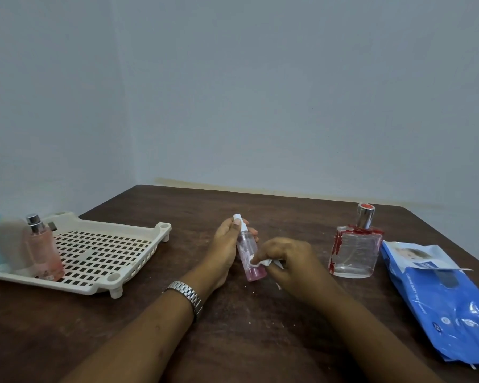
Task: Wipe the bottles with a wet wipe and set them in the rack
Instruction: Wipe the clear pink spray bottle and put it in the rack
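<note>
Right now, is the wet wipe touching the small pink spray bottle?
Touching: the head view shows the right hand pressing the wet wipe against the spray bottle's side.

A dark brown wooden table (233,341) at six o'clock sits against plain pale grey-blue painted walls (288,92), their corner at ten o'clock.

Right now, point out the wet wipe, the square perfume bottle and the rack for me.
wet wipe (263,262): head view, on its crumpled white fold.
square perfume bottle (354,252): head view, on its clear glass body.
rack (100,284): head view, on its bare front-right corner rim.
</note>
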### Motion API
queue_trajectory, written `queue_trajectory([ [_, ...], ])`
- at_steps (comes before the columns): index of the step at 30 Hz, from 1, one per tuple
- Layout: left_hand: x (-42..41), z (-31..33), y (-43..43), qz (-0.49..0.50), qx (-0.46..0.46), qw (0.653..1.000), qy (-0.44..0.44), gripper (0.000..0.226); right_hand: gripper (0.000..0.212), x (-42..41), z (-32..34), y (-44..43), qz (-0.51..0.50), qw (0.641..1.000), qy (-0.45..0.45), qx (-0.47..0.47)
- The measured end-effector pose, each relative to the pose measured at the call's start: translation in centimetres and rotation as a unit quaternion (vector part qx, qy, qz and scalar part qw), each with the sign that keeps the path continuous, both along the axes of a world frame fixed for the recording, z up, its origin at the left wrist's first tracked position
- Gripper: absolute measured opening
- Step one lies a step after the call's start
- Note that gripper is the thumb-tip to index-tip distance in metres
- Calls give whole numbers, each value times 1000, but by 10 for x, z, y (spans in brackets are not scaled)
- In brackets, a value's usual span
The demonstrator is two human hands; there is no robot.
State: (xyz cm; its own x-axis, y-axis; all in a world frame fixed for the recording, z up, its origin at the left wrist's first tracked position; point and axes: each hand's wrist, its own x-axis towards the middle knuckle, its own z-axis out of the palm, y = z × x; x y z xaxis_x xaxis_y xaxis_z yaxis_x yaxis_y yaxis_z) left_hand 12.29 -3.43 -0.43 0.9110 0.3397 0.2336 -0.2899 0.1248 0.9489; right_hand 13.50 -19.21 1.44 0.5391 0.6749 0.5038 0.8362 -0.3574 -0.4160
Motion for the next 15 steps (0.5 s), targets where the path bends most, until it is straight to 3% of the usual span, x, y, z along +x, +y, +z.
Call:
queue_trajectory([
  [15, 0, 1, 6, 9, 28, 999, 19, 15, 22, 8, 4, -10, -17, 998, 50, -36],
])
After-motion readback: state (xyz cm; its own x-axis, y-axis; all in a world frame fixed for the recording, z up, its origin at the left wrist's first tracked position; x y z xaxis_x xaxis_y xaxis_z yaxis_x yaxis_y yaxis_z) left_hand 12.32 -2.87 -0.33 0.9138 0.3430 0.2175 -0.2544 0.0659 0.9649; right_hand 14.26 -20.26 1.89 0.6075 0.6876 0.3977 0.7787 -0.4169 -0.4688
